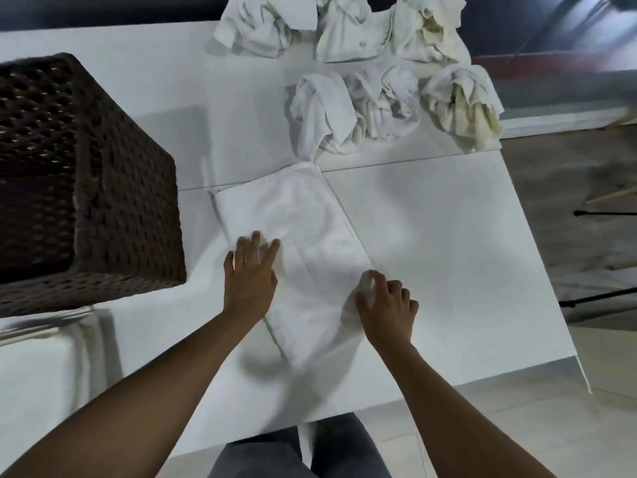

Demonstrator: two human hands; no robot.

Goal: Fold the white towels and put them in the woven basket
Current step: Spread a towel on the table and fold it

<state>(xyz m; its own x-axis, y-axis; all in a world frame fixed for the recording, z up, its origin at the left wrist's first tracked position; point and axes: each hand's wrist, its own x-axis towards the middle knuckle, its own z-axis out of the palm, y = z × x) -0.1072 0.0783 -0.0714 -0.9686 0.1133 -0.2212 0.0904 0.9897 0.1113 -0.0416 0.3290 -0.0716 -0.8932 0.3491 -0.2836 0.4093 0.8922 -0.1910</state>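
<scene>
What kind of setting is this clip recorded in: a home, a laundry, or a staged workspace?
Probably a staged indoor workspace, not a clear home or laundry. Plain white tables pushed together hold crumpled white towels and a woven basket, and black stand legs, perhaps a tripod's, rest on the floor at right.

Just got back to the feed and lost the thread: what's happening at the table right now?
A person is folding one white towel laid flat on the white table. The left hand presses on it with straight fingers, while the right hand pinches its near right edge. Six crumpled towels wait in two rows at the far side. The woven basket stands to the left; its inside is not visible.
</scene>
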